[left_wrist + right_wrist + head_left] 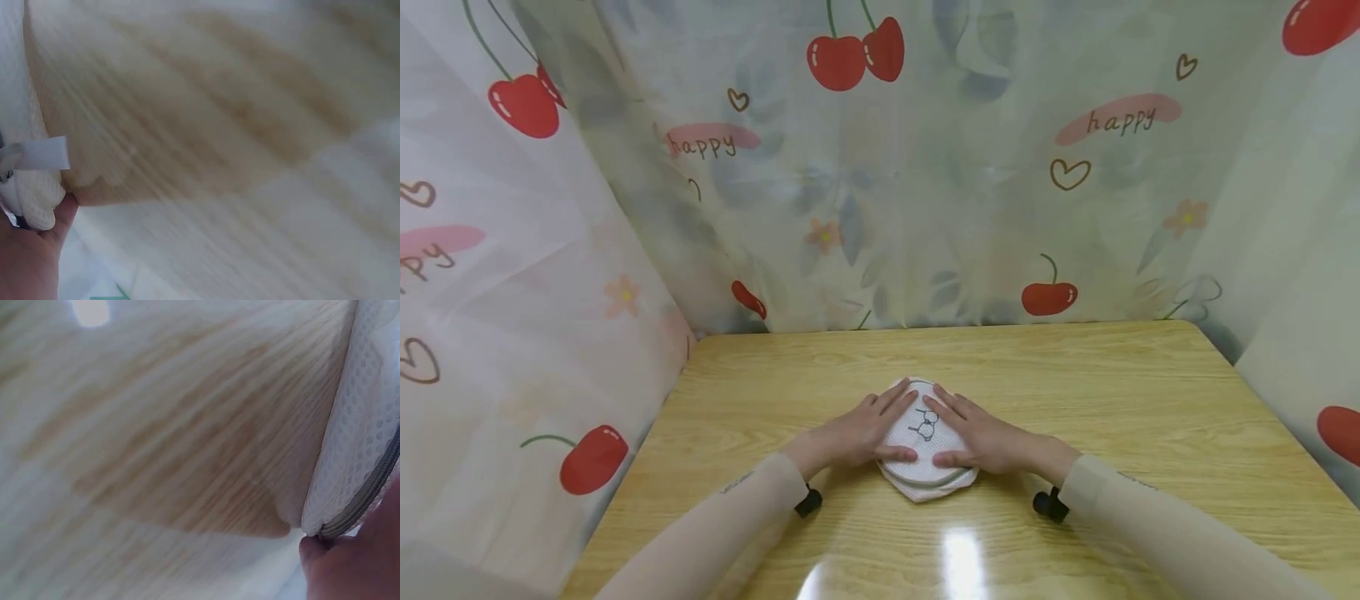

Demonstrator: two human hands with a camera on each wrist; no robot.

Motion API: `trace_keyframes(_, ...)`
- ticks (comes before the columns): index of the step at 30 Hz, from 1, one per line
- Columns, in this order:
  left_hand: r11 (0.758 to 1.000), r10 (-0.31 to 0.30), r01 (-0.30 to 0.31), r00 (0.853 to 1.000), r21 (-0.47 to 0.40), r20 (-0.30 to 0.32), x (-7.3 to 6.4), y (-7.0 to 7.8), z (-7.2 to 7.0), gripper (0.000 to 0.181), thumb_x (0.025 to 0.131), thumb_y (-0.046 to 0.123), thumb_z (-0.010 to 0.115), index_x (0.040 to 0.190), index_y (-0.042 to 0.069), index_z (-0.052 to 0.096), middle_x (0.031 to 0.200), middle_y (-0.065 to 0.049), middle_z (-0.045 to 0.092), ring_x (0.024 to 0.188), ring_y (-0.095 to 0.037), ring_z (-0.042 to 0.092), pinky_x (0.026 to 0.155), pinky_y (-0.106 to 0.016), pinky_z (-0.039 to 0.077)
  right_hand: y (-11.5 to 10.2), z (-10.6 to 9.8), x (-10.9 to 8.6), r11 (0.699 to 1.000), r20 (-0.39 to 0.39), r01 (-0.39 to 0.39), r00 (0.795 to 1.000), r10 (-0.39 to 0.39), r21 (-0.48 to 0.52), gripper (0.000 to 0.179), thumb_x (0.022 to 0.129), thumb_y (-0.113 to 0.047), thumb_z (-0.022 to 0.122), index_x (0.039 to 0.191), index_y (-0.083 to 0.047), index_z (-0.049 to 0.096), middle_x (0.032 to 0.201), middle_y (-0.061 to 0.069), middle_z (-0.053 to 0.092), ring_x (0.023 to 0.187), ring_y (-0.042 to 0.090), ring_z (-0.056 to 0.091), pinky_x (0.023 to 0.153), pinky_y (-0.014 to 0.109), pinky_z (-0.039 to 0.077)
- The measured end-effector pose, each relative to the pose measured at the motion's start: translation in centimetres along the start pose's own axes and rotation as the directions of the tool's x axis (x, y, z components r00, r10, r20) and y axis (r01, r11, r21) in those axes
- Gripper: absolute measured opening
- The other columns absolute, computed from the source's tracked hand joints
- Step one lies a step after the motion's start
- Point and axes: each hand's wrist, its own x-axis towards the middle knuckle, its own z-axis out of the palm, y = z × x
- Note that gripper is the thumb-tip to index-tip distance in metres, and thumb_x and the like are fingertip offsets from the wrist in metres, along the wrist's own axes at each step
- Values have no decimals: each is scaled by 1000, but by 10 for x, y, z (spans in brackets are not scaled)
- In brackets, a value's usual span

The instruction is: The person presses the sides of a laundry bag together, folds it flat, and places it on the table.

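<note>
A white mesh laundry bag (925, 467), squashed flat and roundish, lies on the table with a small dark line drawing on its top. My left hand (861, 429) rests on its left side, fingers straight and spread, thumb toward the near part. On the opposite side, my right hand (988, 435) lies in a mirrored pose, fingers extended over the fabric. In the left wrist view a white tag (45, 154) sticks out from the bag's edge near the fingers. A grey zipper (369, 497) runs along the mesh side in the right wrist view.
The wood-grain table (760, 375) extends around the bag, with light glare near its front. Curtains (925, 192) printed with cherries and hearts enclose the back and both sides. Dark wrist cameras (1049, 505) are strapped under both forearms.
</note>
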Motion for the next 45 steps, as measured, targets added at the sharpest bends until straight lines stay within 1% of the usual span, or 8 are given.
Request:
trace_keyframes(2, 999, 2, -2, 1000, 35, 0, -2, 3, 1, 98, 101, 69, 49, 169, 15, 4, 175, -9, -5, 155, -40, 22, 123, -52, 28, 1, 2, 1, 999, 13, 1, 1000, 0, -34, 96, 101, -62, 55, 168, -10, 10, 174, 19, 1, 156, 49, 6, 121, 67, 17)
trace_keyframes(6, 991, -15, 14, 1000, 136, 8, -4, 8, 4, 97, 103, 70, 40, 168, 9, 2, 174, -12, -5, 159, -37, 6, 128, -49, 12, 6, 5, 3, 997, 51, -18, 998, 22, -79, 102, 101, -67, 50, 168, -6, 3, 174, 16, -4, 159, 38, 0, 126, 58, 11)
trace_keyframes(9, 988, -18, 15, 1000, 152, 21, -5, 11, 6, 97, 105, 69, 37, 167, 3, 1, 173, -16, -7, 160, -33, -5, 128, -46, 3, 9, 6, 5, 997, 82, -32, 996, 37, -64, 104, 101, -68, 49, 167, -6, -1, 174, 12, -8, 160, 31, -3, 127, 51, 11)
trace_keyframes(12, 992, -12, 7, 999, 128, 40, -5, 13, 7, 102, 104, 69, 41, 165, -1, -1, 172, -19, -10, 159, -31, -10, 128, -43, 2, 11, 5, 7, 998, 112, -32, 993, 37, -48, 104, 101, -67, 50, 167, -6, -3, 173, 12, -10, 160, 28, -6, 128, 48, 8)
trace_keyframes(19, 992, -5, -4, 997, 127, 77, -1, 11, 9, 113, 98, 74, 48, 165, -2, -3, 172, -20, -10, 159, -32, -10, 128, -42, 3, 19, 9, 10, 999, 134, -37, 990, 41, -29, 105, 101, -66, 52, 166, -4, -2, 174, 13, -9, 160, 28, -6, 128, 48, 4)
trace_keyframes(26, 975, -19, -1, 996, 221, 85, -1, 19, 6, 113, 98, 75, 46, 164, -6, 3, 172, -25, -3, 159, -37, -3, 128, -43, 7, 21, 13, 13, 998, 143, -25, 989, 34, -66, 107, 100, -67, 52, 166, -2, -2, 173, 16, -7, 159, 33, -4, 127, 52, 4)
trace_keyframes(36, 953, -69, 23, 988, 303, 140, -2, 25, 5, 108, 99, 74, 43, 164, -5, 9, 171, -27, -3, 159, -38, -2, 128, -46, 10, 10, 10, 17, 989, 232, -27, 971, 61, -147, 102, 103, -66, 46, 165, 1, -1, 173, 18, -10, 159, 33, -8, 127, 53, 4)
trace_keyframes(45, 972, -38, 17, 996, 234, 84, -5, 21, 6, 111, 99, 73, 47, 164, -7, 4, 171, -26, -3, 159, -38, -2, 128, -45, 9, 0, 3, 15, 995, 199, -11, 980, 31, -102, 106, 103, -66, 46, 163, 6, -3, 171, 25, -8, 159, 39, -5, 126, 58, 4)
